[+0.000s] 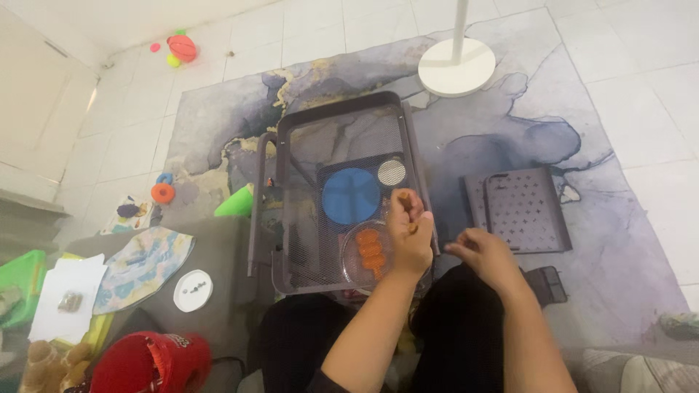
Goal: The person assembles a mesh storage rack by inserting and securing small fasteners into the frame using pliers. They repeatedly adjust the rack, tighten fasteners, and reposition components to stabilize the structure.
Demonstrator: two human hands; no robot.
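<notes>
Head | left hand [410, 231] pinching small unclear piece | right hand [486, 251] loosely curled, grip unclear

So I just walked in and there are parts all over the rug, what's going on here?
A person sits on the floor over a grey mesh tray resting on a patterned rug. Their left hand is raised over the tray's right edge, pinching something small that I cannot make out. Their right hand hovers beside it, fingers loosely curled, seemingly empty. A perforated grey panel lies further right on the rug, and a small white dish with tiny dark pieces lies to the left.
</notes>
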